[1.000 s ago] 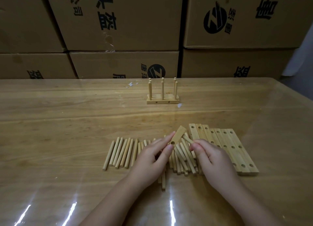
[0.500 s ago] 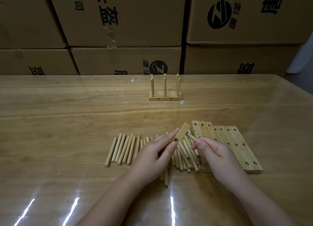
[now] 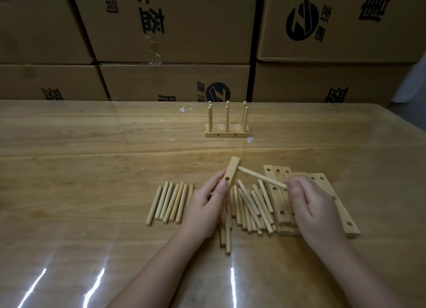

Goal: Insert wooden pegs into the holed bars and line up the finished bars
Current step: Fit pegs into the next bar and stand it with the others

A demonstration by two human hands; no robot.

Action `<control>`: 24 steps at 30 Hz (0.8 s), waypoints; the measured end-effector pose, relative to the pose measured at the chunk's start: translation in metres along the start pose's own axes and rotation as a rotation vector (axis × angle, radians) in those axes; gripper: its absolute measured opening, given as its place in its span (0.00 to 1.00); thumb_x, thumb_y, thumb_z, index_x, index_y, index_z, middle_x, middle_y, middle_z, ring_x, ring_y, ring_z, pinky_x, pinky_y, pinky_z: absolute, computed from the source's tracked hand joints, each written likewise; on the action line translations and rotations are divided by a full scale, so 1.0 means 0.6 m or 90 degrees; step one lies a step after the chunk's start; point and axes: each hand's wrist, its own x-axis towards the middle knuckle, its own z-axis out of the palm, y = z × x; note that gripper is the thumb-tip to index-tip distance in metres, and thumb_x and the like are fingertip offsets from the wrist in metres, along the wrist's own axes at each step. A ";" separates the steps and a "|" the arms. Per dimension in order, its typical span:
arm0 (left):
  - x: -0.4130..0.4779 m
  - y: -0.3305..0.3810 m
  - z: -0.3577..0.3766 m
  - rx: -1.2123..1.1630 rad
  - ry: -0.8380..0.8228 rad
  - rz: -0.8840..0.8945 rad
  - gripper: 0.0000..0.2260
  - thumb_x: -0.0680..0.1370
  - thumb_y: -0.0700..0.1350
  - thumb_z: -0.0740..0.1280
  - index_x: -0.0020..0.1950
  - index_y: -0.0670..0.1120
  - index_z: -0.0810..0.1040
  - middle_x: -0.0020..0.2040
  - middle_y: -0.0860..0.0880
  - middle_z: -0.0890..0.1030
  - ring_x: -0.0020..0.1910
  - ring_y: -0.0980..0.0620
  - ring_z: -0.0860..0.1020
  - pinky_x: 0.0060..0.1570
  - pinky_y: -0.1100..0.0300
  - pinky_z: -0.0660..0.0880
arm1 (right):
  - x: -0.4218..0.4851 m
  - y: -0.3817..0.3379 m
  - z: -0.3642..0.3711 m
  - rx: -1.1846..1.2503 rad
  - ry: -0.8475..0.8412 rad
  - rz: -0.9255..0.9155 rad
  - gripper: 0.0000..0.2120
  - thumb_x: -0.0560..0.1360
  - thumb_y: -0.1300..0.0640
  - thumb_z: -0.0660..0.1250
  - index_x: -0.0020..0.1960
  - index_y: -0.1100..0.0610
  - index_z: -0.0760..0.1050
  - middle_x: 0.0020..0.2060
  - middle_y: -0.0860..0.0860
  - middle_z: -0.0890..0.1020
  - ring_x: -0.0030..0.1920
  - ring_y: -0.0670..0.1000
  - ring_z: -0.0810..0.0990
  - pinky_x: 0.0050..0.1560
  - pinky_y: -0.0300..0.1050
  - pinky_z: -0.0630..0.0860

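Wooden pegs [image 3: 168,201] lie side by side on the table [image 3: 92,169], the left ones in a neat row and those further along heaped crosswise, all within easy reach. Over them the left hand [image 3: 205,211] lifts one bar [image 3: 231,172] tilted up and away, its fingers [image 3: 221,187] clamped on the lower half, probably to leave the top hole free and steady. At the back of the table the finished bars [image 3: 227,130] stand lined up one behind the other, pegs upright, likely parked clear of the work. One peg [image 3: 262,179] meets the held bar near its top end; whether its tip is seated yet I cannot tell. The right hand [image 3: 311,206] pinches that peg's near end, fingers [image 3: 294,187] together on it, which suits pushing it along its length. Beneath that hand the empty bars [image 3: 341,211] wait flat, touching, holes up.
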 end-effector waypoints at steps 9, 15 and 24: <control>0.013 0.003 -0.022 -0.296 0.149 -0.100 0.12 0.83 0.47 0.56 0.62 0.50 0.75 0.33 0.46 0.80 0.27 0.50 0.78 0.26 0.60 0.75 | -0.017 -0.024 0.027 -0.201 -0.296 -0.069 0.17 0.73 0.40 0.56 0.58 0.44 0.73 0.47 0.36 0.72 0.49 0.39 0.69 0.51 0.36 0.65; 0.015 0.005 -0.018 -0.297 0.133 -0.111 0.13 0.82 0.47 0.57 0.63 0.46 0.75 0.32 0.46 0.79 0.26 0.51 0.76 0.25 0.61 0.72 | -0.024 -0.037 0.034 -0.298 -0.310 -0.121 0.18 0.70 0.40 0.61 0.55 0.47 0.78 0.43 0.41 0.74 0.45 0.45 0.73 0.47 0.41 0.71; 0.021 0.009 -0.020 -0.371 0.141 -0.142 0.12 0.82 0.46 0.57 0.61 0.45 0.76 0.32 0.45 0.78 0.25 0.52 0.75 0.24 0.62 0.72 | -0.030 -0.044 0.035 -0.303 -0.338 -0.172 0.10 0.68 0.38 0.63 0.44 0.42 0.75 0.39 0.38 0.74 0.42 0.41 0.72 0.45 0.39 0.67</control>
